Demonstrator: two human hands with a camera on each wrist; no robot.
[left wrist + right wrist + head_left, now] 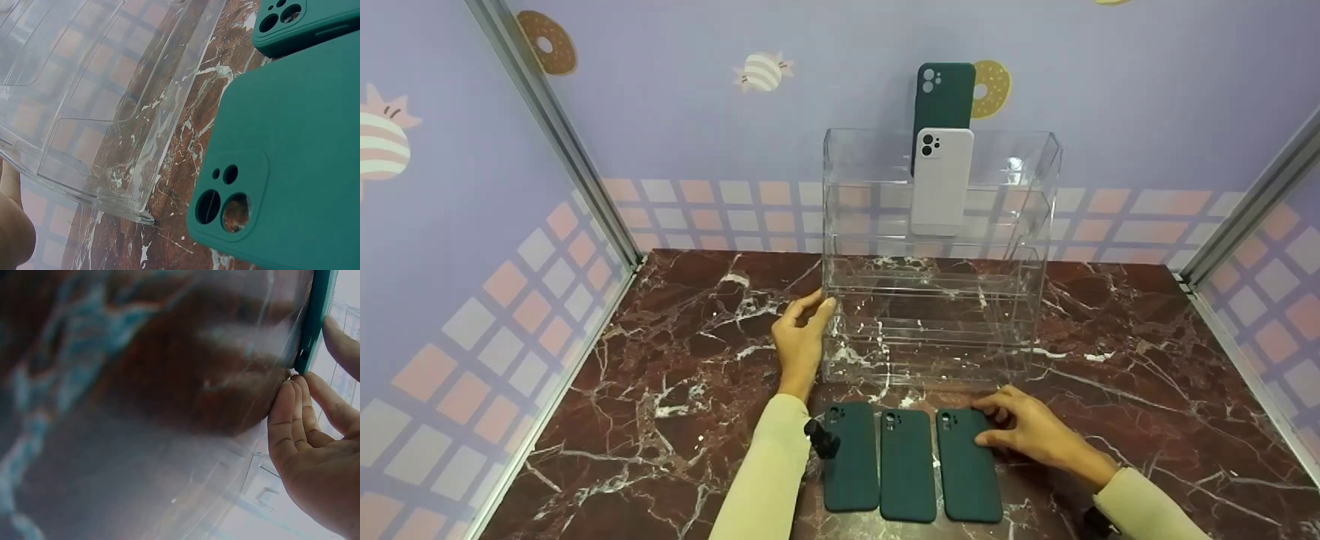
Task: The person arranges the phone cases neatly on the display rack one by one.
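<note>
My left hand (802, 330) rests against the left side of a clear acrylic tiered rack (937, 360), thumb at its edge; only part of that hand shows in the left wrist view. Three dark green phone cases lie in a row in front of the rack: a left one (855, 480), a middle one (907, 472) and a right one (971, 480). At the upper right corner of the right case, my right hand (1027, 427) pinches its edge with thumb and fingers. The right wrist view shows this case (315, 320) edge-on beside the fingertips.
A white phone case (941, 187) stands upright in an upper tier, and a green one (949, 97) stands behind it in the back tier. Patterned walls (697, 112) enclose the dark red marbled tabletop (675, 435) behind and at both sides.
</note>
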